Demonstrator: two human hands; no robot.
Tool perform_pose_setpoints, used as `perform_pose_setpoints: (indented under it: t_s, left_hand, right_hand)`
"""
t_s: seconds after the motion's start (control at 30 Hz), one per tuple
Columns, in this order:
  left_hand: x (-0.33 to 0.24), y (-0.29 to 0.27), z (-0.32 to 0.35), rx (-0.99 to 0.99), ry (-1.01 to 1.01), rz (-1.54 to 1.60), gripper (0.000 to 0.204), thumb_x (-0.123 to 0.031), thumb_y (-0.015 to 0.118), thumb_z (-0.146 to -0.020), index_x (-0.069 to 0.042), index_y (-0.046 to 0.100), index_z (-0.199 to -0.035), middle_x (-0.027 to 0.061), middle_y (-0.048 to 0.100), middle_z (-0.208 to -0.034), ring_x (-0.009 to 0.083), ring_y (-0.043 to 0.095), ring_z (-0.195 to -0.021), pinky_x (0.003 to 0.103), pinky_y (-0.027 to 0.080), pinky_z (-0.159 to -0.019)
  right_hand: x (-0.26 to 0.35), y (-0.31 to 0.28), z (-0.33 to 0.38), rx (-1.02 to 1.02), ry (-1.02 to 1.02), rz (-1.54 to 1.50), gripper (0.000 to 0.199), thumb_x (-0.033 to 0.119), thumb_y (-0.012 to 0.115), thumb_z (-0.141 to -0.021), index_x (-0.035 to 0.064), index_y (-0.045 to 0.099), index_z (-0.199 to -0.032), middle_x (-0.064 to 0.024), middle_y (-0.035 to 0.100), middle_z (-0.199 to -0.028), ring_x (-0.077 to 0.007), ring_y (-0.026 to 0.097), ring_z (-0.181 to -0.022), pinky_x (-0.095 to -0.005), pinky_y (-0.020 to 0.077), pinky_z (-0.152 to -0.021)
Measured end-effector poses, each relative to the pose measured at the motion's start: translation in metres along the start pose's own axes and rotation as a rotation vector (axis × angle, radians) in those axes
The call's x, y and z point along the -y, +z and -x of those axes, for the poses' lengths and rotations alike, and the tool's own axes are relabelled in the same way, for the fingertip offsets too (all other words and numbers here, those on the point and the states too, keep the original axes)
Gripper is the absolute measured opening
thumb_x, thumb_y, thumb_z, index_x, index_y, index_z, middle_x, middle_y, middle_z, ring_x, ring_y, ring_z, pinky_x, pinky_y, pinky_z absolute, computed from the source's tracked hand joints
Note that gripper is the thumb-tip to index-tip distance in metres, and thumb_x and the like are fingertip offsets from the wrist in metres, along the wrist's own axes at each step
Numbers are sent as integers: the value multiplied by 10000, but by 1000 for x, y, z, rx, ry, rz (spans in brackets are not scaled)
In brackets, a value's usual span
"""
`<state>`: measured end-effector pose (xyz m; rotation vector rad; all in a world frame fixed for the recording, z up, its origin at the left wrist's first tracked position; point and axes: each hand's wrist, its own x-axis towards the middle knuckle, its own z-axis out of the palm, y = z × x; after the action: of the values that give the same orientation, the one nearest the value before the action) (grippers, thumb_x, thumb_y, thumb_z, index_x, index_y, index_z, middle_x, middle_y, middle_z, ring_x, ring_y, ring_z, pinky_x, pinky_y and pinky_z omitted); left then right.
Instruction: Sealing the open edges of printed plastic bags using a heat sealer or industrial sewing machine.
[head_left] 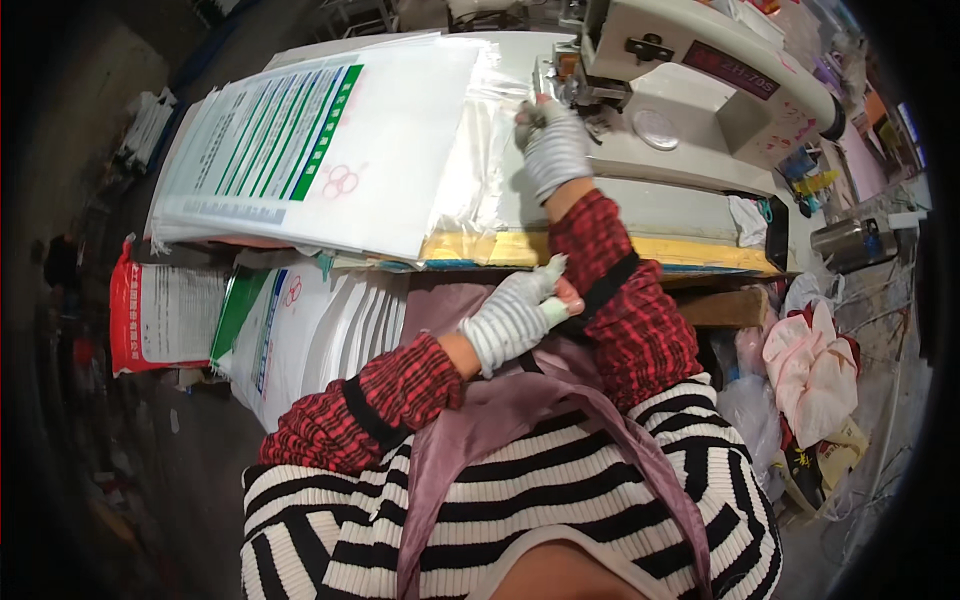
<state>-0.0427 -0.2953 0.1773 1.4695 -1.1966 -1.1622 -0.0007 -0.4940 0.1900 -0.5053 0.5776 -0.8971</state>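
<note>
My right hand [555, 150], in a grey-and-white striped glove, is at the needle end of a white sewing machine [625, 45]. Its fingers are bent together; whatever they may hold is too small to make out. To its left lies a stack of white plastic bags [400, 130] with green and blue print, their clear, crinkled ends [480, 150] toward that hand. My left hand [505, 320], gloved alike with some fingertips wrapped, hovers before the table's front edge, nearest my right forearm. Its fingers are loosely bent and apart, with nothing visible in them.
More white bags [340, 330] hang below the table edge, beside a red-and-white bag [175, 315]. A yellow strip [650, 248] runs along the table front. At right are a white cloth [747, 220], a metal cup [855, 243] and a pale pink cloth [812, 370] among plastic bags.
</note>
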Motion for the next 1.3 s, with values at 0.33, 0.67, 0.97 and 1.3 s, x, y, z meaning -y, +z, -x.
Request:
perform_pose_setpoints:
  t_s: [0.33,0.67,0.97,1.3]
  left_hand:
    - [-72,-134,-37,-372,411,315,244,-272,521,-939,-49,614,-907,34,643,-827,152,599,-781,310,487,-761]
    - [-34,-258,-60,-1036,265,1138,399,-455,380,-955,-113,548,-836,32,630,-758,194,596,-676,407,498,-731]
    - [0,-241,-79,-1235,151,1214,346,-419,365,-958,-119,522,-885,7,609,-747,130,541,-563,279,442,-532]
    - [30,-251,-91,-1480,185,368,207,-236,485,-926,-37,528,-891,50,580,-698,131,525,-588,271,427,-574]
  right_hand:
    - [11,-6,55,238,-255,418,246,196,546,-918,22,536,-1092,-16,552,-718,-111,502,-618,-228,443,-611]
    - [-29,38,152,947,-590,980,184,185,696,-765,86,672,-918,-121,617,-789,-304,592,-804,-358,459,-757]
    - [-38,52,158,1058,-443,1274,355,298,760,-693,63,615,-917,-133,612,-788,-301,591,-788,-375,457,-731]
    - [-35,44,172,1238,326,954,208,219,747,-735,65,625,-805,-1,545,-646,-89,511,-643,-267,406,-598]
